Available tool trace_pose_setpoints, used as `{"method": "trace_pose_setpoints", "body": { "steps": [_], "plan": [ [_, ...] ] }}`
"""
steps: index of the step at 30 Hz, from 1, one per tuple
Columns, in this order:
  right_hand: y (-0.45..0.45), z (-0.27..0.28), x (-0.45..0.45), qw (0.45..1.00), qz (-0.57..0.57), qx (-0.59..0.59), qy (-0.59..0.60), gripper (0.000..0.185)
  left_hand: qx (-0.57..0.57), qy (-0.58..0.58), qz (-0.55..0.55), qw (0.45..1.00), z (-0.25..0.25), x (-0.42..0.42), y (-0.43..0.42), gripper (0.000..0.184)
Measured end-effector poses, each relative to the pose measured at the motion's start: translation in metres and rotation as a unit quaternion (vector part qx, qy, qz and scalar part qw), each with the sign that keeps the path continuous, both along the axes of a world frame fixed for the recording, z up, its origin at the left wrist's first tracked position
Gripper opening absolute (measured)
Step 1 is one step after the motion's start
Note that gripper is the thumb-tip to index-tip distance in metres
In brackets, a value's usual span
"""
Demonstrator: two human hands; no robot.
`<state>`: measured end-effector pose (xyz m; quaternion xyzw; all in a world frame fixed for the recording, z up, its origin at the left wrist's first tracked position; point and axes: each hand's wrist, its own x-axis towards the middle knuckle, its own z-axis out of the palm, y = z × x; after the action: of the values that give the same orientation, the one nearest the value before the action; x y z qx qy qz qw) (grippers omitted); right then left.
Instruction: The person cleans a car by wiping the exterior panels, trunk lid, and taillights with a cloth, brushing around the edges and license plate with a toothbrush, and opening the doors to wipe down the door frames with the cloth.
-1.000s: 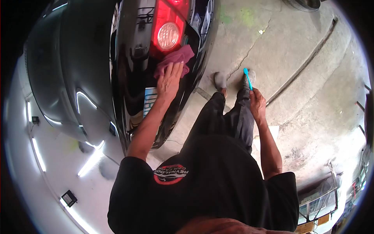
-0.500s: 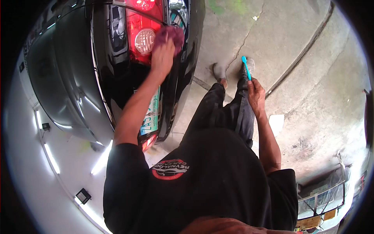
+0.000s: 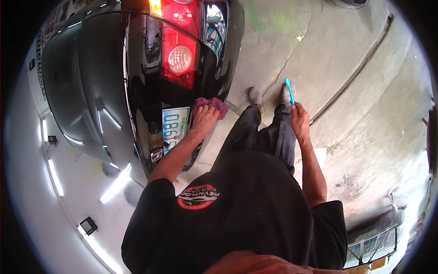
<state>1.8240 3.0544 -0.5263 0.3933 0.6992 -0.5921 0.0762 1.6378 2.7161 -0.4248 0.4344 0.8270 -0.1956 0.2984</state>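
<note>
Two bare hands show in my head view, each with something in its grasp. On the left I have the left hand with its fingers bent and pressed onto a bunched purple cloth, gripping it at the rear of the black car. The cloth sits at the car's outer rear edge, just beside the corner of the licence plate that lies nearest the lit red tail light. The tail light itself is well clear of the fingers, and an amber lamp glows beyond it.

On the other side, I see the right hand pinching the end of a slim turquoise tool between thumb and fingers. Its rounded tip points away from the body, and from my angle it overlaps the right shoe. That hand is held over the concrete floor, well apart from the car. A pale sheet shows beside the right forearm.
</note>
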Motion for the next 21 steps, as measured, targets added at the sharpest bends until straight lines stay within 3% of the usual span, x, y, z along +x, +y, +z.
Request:
{"method": "trace_pose_setpoints", "body": {
  "steps": [7, 14, 17, 21],
  "plan": [
    [0.015, 0.009, -0.013, 0.997, 0.065, 0.033, 0.038, 0.023, 0.163, -0.025, 0.091, 0.982, 0.004, 0.022, 0.049, 0.028],
    [0.030, 0.022, -0.042, 0.995, 0.063, 0.049, 0.056, 0.037, 0.108, -0.091, 0.181, 0.973, -0.005, 0.012, 0.038, 0.027],
    [0.044, 0.033, -0.069, 0.995, 0.079, 0.047, 0.048, 0.038, 0.062, -0.122, 0.188, 0.973, -0.009, -0.004, 0.048, 0.037],
    [0.061, 0.045, -0.100, 0.996, 0.075, 0.041, 0.038, 0.038, 0.116, -0.129, 0.165, 0.971, -0.026, -0.031, 0.068, 0.036]
  ]
}}
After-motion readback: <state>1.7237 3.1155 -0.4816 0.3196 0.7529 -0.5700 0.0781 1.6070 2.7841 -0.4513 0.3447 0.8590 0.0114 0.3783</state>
